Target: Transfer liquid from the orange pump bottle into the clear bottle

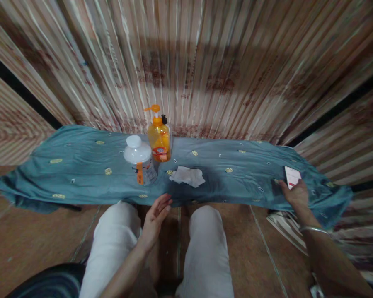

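Pump bottle [161, 142] of amber liquid stood upper center-left of frame on cloth-draped worktop [214, 155], behind white-capped bottle [141, 162], contents unclear. Left hand [156, 215], lower center, hung empty, fingers loosely curled; right hand [297, 194], right of frame, grasped phone [292, 177].

Toward 3 o'clock, the right hand [298, 196] covers the near end of the phone [292, 176], whose screen content is too small to read. Just above centre, at 11 o'clock, the orange pump bottle [159, 142] hides most of a black-capped container [164, 119]; its own label is blurred. Fine print on the white-capped bottle [139, 159] is illegible. The curtain [186, 62] runs off at 12 o'clock, its lettering smeared. At 7 o'clock the bottom edge cuts a dark rounded object [49, 281], possibly a seat. Both forearms and the white trousers [208, 252] are also cropped.
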{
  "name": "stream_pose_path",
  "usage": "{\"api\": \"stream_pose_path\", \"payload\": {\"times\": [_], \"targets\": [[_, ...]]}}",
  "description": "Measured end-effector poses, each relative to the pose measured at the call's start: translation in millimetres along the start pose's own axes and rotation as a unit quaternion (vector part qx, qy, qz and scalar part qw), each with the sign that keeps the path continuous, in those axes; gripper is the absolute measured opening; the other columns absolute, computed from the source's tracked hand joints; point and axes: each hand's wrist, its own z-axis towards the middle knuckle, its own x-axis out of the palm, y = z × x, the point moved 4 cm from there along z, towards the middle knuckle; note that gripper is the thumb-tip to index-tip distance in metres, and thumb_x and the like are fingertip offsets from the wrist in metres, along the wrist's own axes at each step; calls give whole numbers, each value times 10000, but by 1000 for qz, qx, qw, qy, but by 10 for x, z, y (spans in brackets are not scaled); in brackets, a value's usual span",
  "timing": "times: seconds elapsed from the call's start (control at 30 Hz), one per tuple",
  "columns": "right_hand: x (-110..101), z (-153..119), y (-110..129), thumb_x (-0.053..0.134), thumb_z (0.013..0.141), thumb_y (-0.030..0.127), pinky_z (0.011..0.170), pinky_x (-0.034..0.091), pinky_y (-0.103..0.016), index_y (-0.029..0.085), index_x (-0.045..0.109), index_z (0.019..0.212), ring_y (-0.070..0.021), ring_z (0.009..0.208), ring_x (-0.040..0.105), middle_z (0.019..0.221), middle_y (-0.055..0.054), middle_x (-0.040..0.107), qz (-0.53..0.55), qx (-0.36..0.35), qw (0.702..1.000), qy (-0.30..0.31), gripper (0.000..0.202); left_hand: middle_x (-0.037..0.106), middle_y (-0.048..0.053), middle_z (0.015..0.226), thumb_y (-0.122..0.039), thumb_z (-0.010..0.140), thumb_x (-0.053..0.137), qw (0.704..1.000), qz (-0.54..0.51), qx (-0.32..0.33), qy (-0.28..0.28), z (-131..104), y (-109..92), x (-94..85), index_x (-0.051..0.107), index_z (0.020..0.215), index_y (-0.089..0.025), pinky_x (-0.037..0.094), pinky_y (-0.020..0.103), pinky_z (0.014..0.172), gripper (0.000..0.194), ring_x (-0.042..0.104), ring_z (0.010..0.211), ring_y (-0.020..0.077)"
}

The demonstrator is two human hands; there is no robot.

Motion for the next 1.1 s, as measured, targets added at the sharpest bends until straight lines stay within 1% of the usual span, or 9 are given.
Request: {"api": "stream_pose_path", "payload": {"times": [0.23, 0.4, 0.53, 0.63, 0.73, 0.8, 0.9, 1.0, 1.1], "targets": [[153, -852, 910, 350, 784, 704, 1075, 352, -492, 4, 461, 1323, -345, 1292, 469, 1353, -284, 508, 105, -117, 984, 86, 890, 605, 134, 1285, -456, 633, 789, 996, 22, 82, -11, -8, -121, -154, 596, 1156, -201, 445, 426, 1026, 613, 594, 1170, 274], [238, -1488, 1681, 385, 843, 603, 1002, 439, -458, 109, 472, 1346, -289, 1234, 542, 1344, -210, 554, 163, -213, 950, 159, 711, 588, 135, 1300, -446, 667, 761, 991, 46, 126, -13, -56, -217, -232, 565, 1192, -213, 460, 428, 1002, 607, 589, 1172, 270], [162, -1848, 2281, 416, 879, 521, 977, 461, -446, 133, 504, 1319, -272, 1203, 569, 1315, -191, 584, 194, -292, 915, 200, 593, 551, 137, 1340, -450, 709, 729, 985, 82, 152, -20, -91, -333, -321, 519, 1250, -223, 456, 429, 1008, 623, 545, 1229, 275], [24, -1999, 2754, 435, 899, 481, 952, 475, -403, 135, 524, 1300, -241, 1122, 618, 1211, -171, 650, 210, -351, 886, 218, 537, 454, 122, 1437, -434, 747, 704, 966, 134, 213, -51, -83, -488, -396, 438, 1334, -252, 404, 435, 1067, 670, 439, 1335, 270], [-155, -2058, 3288, 477, 905, 425, 910, 479, -343, 137, 578, 1229, -202, 994, 656, 1108, -133, 692, 216, -408, 857, 228, 445, 324, 123, 1522, -416, 732, 726, 924, 217, 300, -101, 8, -728, -433, 304, 1430, -251, 301, 454, 1142, 832, 302, 1419, 273], [-287, -2064, 3664, 494, 908, 399, 884, 468, -326, 147, 626, 1142, -196, 952, 656, 1038, -111, 708, 213, -438, 844, 226, 369, 263, 149, 1545, -425, 695, 757, 894, 268, 335, -132, 147, -898, -431, 228, 1466, -216, 228, 479, 1173, 958, 235, 1444, 295], [-479, -2083, 4210, 460, 935, 397, 803, 454, -302, 162, 645, 1088, -202, 901, 662, 973, -86, 719, 177, -496, 822, 218, 336, 194, 194, 1558, -430, 617, 814, 866, 296, 367, -164, 437, -1117, -412, 148, 1487, -156, 163, 473, 1196, 1130, 157, 1464, 319], [-603, -2110, 4641, 366, 965, 457, 715, 436, -290, 144, 656, 1019, -221, 859, 670, 908, -112, 724, 90, -537, 818, 187, 430, 185, 208, 1559, -414, 582, 836, 862, 298, 373, -170, 745, -1225, -405, 122, 1491, -148, 148, 462, 1202, 1187, 155, 1466, 321], [-624, -2137, 4918, 378, 937, 544, 721, 433, -301, 116, 656, 1009, -249, 890, 668, 926, -158, 721, 18, -552, 819, 154, 515, 194, 221, 1553, -397, 539, 858, 869, 287, 370, -162, 968, -1237, -419, 126, 1485, -139, 170, 469, 1194, 1223, 185, 1458, 329]]}}
